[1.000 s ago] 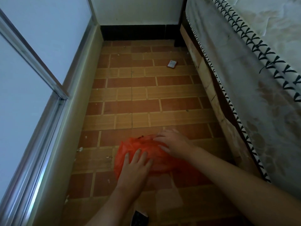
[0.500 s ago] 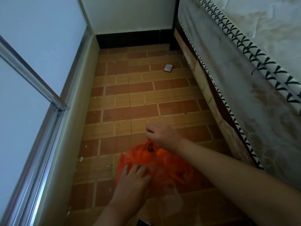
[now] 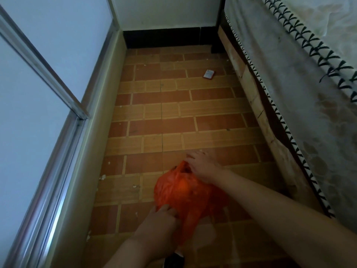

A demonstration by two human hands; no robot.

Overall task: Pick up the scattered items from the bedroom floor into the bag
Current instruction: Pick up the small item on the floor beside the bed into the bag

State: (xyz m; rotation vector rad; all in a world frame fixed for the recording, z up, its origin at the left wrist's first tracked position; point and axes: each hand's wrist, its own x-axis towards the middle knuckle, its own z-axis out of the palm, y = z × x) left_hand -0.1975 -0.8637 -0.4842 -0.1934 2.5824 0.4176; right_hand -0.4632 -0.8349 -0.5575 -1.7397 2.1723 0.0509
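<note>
The orange plastic bag has come up off the tiled floor: a second ago it lay flattened under both palms, now it bulges, gathered between the hands. The right hand pinches its top edge by the handle loop, fingers curled; the left hand grips the near lower side. That suggests the bag is being opened and readied for collecting. A small red-and-white packet lies well apart, far up the floor near the bed's wooden base. White crumbs dot the tiles beside the left wall.
</note>
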